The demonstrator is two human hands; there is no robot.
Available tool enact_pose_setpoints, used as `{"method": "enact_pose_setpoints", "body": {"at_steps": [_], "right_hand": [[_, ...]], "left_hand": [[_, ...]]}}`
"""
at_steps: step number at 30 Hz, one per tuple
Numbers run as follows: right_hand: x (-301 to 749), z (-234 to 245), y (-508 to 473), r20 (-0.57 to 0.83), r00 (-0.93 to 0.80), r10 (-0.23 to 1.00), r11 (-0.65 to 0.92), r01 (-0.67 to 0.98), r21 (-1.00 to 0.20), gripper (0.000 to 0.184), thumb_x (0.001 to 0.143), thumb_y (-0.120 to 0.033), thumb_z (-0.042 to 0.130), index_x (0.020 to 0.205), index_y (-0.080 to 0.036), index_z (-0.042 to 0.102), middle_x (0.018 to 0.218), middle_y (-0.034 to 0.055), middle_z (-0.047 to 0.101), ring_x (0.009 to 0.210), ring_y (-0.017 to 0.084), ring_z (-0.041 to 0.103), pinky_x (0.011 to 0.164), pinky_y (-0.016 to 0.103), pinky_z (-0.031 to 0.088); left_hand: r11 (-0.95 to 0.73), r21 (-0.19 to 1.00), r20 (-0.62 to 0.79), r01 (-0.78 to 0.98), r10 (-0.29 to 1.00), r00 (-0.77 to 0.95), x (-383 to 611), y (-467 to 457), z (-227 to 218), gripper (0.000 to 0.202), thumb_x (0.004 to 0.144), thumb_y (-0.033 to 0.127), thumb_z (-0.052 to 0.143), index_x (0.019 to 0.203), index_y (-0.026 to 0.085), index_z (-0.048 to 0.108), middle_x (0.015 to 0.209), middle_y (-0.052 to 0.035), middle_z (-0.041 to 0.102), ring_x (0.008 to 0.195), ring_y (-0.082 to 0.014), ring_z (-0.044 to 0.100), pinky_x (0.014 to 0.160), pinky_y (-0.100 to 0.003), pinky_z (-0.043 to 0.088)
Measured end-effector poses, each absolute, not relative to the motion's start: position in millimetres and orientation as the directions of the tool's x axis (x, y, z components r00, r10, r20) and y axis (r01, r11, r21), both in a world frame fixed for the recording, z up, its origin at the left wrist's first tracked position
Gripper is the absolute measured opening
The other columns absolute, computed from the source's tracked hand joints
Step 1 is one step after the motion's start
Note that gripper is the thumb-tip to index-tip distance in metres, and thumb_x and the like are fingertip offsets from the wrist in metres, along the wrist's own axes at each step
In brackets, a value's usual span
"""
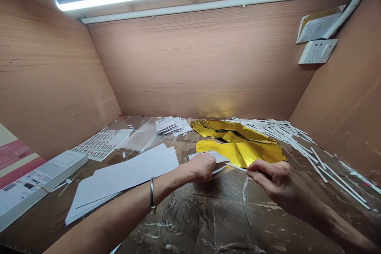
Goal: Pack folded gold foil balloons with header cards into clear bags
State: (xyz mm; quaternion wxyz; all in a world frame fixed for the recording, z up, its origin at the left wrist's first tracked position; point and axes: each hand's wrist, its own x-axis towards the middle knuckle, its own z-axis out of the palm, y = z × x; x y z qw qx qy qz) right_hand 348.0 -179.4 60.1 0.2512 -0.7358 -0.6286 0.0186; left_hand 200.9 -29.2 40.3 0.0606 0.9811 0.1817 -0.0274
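Note:
My left hand (pixel 204 166) is closed on a small folded printed paper (pixel 219 158), just in front of the gold foil sheets. In my right hand (pixel 275 178), thumb and fingers pinch a thin white stick (pixel 236 166). The stick's far end meets the right edge of the folded paper; whether it goes inside I cannot tell. Behind both hands lie gold foil balloons (pixel 242 152), flat and overlapping. A stack of large white sheets (pixel 127 178) lies left of my left hand.
Loose white sticks (pixel 285 139) are scattered at the back right. Folded leaflets (pixel 168 125), clear plastic bags (pixel 141 137) and a sticker sheet (pixel 99 143) lie at the back left. A long white box (pixel 38 182) stands at left. Wooden panels (pixel 202 59) enclose the table.

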Motion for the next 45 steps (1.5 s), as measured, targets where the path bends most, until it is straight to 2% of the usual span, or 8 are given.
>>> {"method": "enact_pose_setpoints", "body": {"at_steps": [8, 14, 23, 27, 30, 33, 38, 45], "right_hand": [[338, 4, -134, 0.323, 0.143, 0.936, -0.130, 0.990, -0.063, 0.032, 0.085, -0.033, 0.029, 0.085, -0.016, 0.057, 0.065, 0.0087, 0.062, 0.061, 0.020, 0.057, 0.052, 0.027, 0.033], [343, -12, -139, 0.217, 0.048, 0.975, 0.091, 0.806, -0.585, 0.033, 0.082, -0.031, 0.039, 0.111, -0.019, 0.049, 0.107, 0.0073, 0.057, 0.096, 0.019, 0.053, 0.081, 0.029, 0.041], [333, -46, -136, -0.098, 0.317, 0.943, -0.189, 0.271, -0.944, 0.015, 0.064, -0.021, 0.054, 0.078, -0.018, 0.049, 0.044, -0.0096, 0.046, 0.033, 0.008, 0.040, 0.031, 0.019, 0.031], [334, -47, -131, -0.033, 0.332, 0.943, -0.045, 0.030, -0.999, 0.028, 0.062, -0.018, 0.058, 0.089, -0.017, 0.051, 0.055, -0.0059, 0.057, 0.048, 0.010, 0.050, 0.045, 0.020, 0.040], [336, -45, -133, 0.013, 0.390, 0.921, 0.044, -0.069, -0.997, 0.032, 0.064, -0.023, 0.061, 0.094, -0.018, 0.052, 0.066, -0.0015, 0.063, 0.057, 0.012, 0.055, 0.054, 0.022, 0.043], [331, -49, -135, 0.070, 0.434, 0.898, 0.108, -0.064, -0.992, 0.032, 0.064, -0.027, 0.063, 0.094, -0.020, 0.054, 0.068, -0.0009, 0.065, 0.058, 0.013, 0.056, 0.058, 0.024, 0.045], [322, -44, -137, 0.120, 0.263, 0.957, 0.104, 0.073, -0.992, 0.032, 0.066, -0.022, 0.062, 0.098, -0.023, 0.057, 0.088, 0.0010, 0.065, 0.085, 0.019, 0.058, 0.076, 0.029, 0.045], [326, -37, -140, 0.219, 0.062, 0.974, 0.163, 0.483, -0.860, 0.013, 0.073, -0.023, 0.054, 0.077, -0.022, 0.067, 0.084, 0.0019, 0.065, 0.081, 0.021, 0.056, 0.076, 0.032, 0.042]], "left_hand": [[-0.946, 0.050, -0.061, 0.320, 0.317, 0.946, 199, -55, 28, 0.019, 0.059, 0.009, 0.053, 0.078, 0.012, 0.055, 0.069, -0.0122, 0.060, 0.062, -0.0260, 0.058, 0.055, -0.034, 0.045], [-0.919, -0.151, -0.065, 0.365, 0.378, 0.924, 187, -60, 11, 0.036, 0.060, 0.009, 0.053, 0.095, 0.001, 0.053, 0.083, -0.0215, 0.057, 0.078, -0.0327, 0.055, 0.064, -0.046, 0.045], [-0.896, -0.319, 0.012, 0.307, 0.320, 0.947, 185, -74, -18, 0.061, 0.061, 0.017, 0.056, 0.112, -0.011, 0.041, 0.107, -0.0381, 0.044, 0.100, -0.0517, 0.041, 0.058, -0.061, 0.042], [-0.946, -0.073, 0.293, 0.316, 0.282, 0.913, 168, -67, -17, 0.055, 0.076, 0.026, 0.047, 0.126, 0.008, 0.031, 0.130, -0.0233, 0.033, 0.123, -0.0381, 0.021, 0.085, -0.061, 0.030], [-0.827, 0.440, 0.605, 0.349, 0.560, 0.566, 154, -53, -12, 0.081, 0.070, 0.048, 0.056, 0.133, 0.015, 0.017, 0.139, -0.0170, 0.018, 0.128, -0.0316, 0.011, 0.098, -0.051, 0.021], [-0.378, 0.925, 0.369, 0.024, 0.913, 0.175, 151, -40, -6, 0.078, 0.072, 0.048, 0.054, 0.132, 0.014, 0.019, 0.135, -0.0175, 0.027, 0.122, -0.0289, 0.029, 0.092, -0.041, 0.035], [-0.015, 0.903, 0.221, -0.430, 0.874, 0.432, 158, -37, 8, 0.034, 0.070, 0.031, 0.062, 0.098, 0.011, 0.061, 0.096, -0.0097, 0.064, 0.089, -0.0234, 0.058, 0.081, -0.035, 0.044], [0.021, 0.942, 0.202, -0.335, 0.762, 0.616, 143, -56, -22, 0.020, 0.069, 0.023, 0.062, 0.086, 0.014, 0.069, 0.087, -0.0036, 0.067, 0.085, -0.0220, 0.059, 0.081, -0.033, 0.043]]}}
